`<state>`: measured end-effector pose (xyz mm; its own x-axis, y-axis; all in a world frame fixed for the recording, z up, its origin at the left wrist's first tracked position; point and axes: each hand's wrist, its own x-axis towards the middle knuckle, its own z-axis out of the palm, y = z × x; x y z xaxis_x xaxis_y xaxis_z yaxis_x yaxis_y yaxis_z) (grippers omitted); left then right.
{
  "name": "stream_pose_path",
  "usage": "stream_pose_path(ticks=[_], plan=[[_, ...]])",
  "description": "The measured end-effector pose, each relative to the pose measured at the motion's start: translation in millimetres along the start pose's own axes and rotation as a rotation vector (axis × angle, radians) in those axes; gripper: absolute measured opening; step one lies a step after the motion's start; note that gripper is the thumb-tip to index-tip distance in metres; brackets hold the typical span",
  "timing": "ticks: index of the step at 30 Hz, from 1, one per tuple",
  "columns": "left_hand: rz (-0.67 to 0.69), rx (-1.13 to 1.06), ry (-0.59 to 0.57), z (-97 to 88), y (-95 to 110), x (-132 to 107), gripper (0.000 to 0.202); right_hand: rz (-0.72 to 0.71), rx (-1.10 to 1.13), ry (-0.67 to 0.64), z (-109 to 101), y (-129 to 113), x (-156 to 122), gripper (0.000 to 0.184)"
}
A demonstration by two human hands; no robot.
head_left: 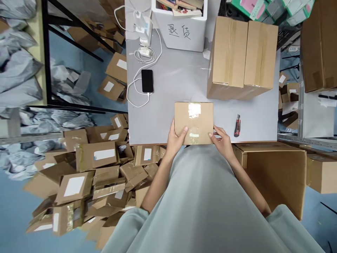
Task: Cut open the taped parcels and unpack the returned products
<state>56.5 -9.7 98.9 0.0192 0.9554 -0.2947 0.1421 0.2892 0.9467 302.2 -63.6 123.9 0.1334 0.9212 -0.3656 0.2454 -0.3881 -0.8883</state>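
Note:
Between my two hands is a small cardboard box (194,119) with clear tape down the middle of its top, at the front edge of the grey table (163,116). My left hand (177,138) grips its left side, thumb on the top face. On the opposite side, my right hand (222,140) holds the lower right corner between thumb and fingers. A red and black box cutter (237,125) lies on the table to the right of my right hand. The underside of the box is hidden.
Two taped cartons (242,56) stand at the back right beside a white bin (181,31). A black phone (147,81) lies on a cable at the left. Cardboard boxes (100,175) are heaped on the left floor; a large open carton (273,175) is at the right.

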Motion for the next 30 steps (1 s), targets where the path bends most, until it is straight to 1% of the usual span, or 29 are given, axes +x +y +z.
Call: stream_pose_path(ticks=[2, 4, 5, 7, 10, 12, 14, 17, 19, 21, 22, 24, 25, 28, 30], plan=[[-0.011, 0.010, 0.011, -1.8, -4, -4, 0.094, 0.001, 0.037, -0.004, 0, 11, 1, 0.072], [-0.018, 0.020, 0.015, -4.7, -6, -4, 0.095, 0.032, 0.102, -0.010, -1, 28, 7, 0.072], [-0.020, 0.023, 0.016, -5.9, -7, -3, 0.095, 0.078, 0.137, -0.008, -1, 38, 12, 0.074], [-0.020, 0.021, 0.013, -7.6, -7, -1, 0.098, 0.226, 0.181, 0.009, 0, 62, 25, 0.077], [-0.013, 0.023, 0.015, -12.4, -9, 2, 0.100, 0.436, 0.172, 0.033, 7, 96, 49, 0.077], [-0.001, 0.045, 0.033, -21.3, -14, 4, 0.098, 0.494, 0.159, 0.024, 14, 113, 63, 0.071], [-0.002, 0.069, 0.070, -37.4, -22, 7, 0.098, 0.525, 0.161, 0.005, 23, 122, 73, 0.064], [-0.049, 0.068, 0.145, -73.3, -34, 12, 0.106, 0.534, 0.187, -0.044, 37, 125, 83, 0.062], [-0.060, 0.119, 0.223, -99.2, -39, 14, 0.107, 0.510, 0.220, -0.096, 46, 121, 86, 0.062], [0.011, 0.252, 0.305, -119.9, -36, 15, 0.098, 0.466, 0.254, -0.152, 54, 114, 88, 0.061], [0.060, 0.319, 0.320, -126.8, -33, 14, 0.091, 0.442, 0.267, -0.174, 57, 111, 88, 0.062], [0.114, 0.384, 0.298, -133.3, -25, 14, 0.078, 0.393, 0.281, -0.199, 63, 103, 88, 0.067], [0.103, 0.379, 0.281, -133.8, -20, 15, 0.076, 0.368, 0.284, -0.202, 64, 99, 88, 0.071], [-0.019, 0.295, 0.263, -131.8, -15, 21, 0.077, 0.292, 0.276, -0.184, 60, 87, 85, 0.077], [-0.089, 0.208, 0.209, -131.1, -21, 30, 0.073, 0.250, 0.259, -0.153, 47, 81, 79, 0.079]])
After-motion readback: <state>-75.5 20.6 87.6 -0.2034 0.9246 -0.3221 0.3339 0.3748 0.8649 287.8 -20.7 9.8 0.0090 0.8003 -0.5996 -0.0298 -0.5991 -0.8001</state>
